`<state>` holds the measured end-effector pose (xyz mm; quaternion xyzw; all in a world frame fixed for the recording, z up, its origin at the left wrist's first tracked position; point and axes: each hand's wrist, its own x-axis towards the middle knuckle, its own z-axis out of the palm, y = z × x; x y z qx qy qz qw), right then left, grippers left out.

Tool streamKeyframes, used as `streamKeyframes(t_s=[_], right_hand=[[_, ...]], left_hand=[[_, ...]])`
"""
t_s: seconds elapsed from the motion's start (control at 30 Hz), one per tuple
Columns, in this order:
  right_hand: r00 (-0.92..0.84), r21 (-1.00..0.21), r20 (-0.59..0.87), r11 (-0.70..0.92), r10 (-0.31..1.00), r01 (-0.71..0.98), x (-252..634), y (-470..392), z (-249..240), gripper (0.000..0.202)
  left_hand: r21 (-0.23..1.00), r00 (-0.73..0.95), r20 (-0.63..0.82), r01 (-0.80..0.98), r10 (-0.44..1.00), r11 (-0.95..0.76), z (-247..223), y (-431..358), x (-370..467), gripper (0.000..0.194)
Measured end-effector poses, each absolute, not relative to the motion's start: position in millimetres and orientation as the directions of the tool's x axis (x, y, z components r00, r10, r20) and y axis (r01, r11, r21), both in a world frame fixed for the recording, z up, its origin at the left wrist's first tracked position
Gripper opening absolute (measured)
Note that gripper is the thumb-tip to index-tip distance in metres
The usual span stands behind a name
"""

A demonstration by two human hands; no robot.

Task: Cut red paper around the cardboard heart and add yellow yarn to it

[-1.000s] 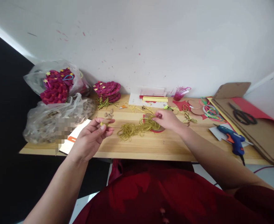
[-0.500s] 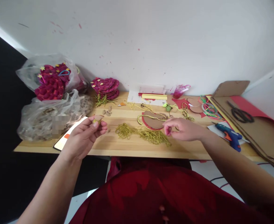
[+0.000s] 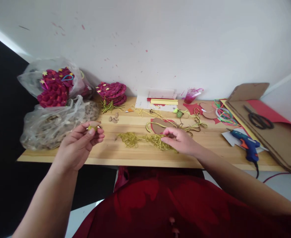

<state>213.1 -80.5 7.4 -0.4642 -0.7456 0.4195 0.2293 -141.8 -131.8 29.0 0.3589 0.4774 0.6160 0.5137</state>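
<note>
My left hand (image 3: 79, 142) is raised over the left part of the table, thumb and fingers closed on a small brown piece wrapped in yellow-green yarn (image 3: 92, 127). Its exact kind is too small to tell. My right hand (image 3: 178, 140) hovers at the right end of a loose heap of yellow-green yarn (image 3: 129, 139), covering part of it. Thumb and forefinger are pressed together there; whether a strand is between them does not show. Behind this hand lies a red-edged brown cardboard shape (image 3: 157, 125) with yarn strands across it.
Plastic bags (image 3: 53, 132) and a stack of magenta textured pieces (image 3: 112, 92) stand at left. Small brown pieces (image 3: 114, 118) lie mid-table. At right are a blue glue gun (image 3: 249, 145), black scissors (image 3: 260, 120) on cardboard and coloured cords (image 3: 226, 115). A pink cup (image 3: 191, 96) stands behind.
My left hand has moved left with the wrapped piece. The right hand has shifted left over the yarn heap. A bright flat panel beside the left hand no longer shows.
</note>
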Motion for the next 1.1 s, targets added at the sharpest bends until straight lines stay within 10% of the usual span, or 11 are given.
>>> streamKeyframes(t_s=[0.23,0.6,1.1], right_hand=[[-0.457,-0.981,-0.175,-0.116,0.872,0.155,220,-78,18,0.036],[-0.377,-0.955,-0.092,0.025,0.922,0.294,226,-71,20,0.027],[-0.363,-0.993,-0.076,-0.102,0.928,-0.052,192,-87,24,0.038]], left_hand=[[0.974,-0.205,-0.044,-0.226,0.978,-0.003,8,-129,-138,0.038],[0.994,-0.083,0.001,0.106,0.997,0.008,0,-133,-123,0.026],[0.805,0.146,0.092,0.572,0.985,-0.160,9,-110,-7,0.031]])
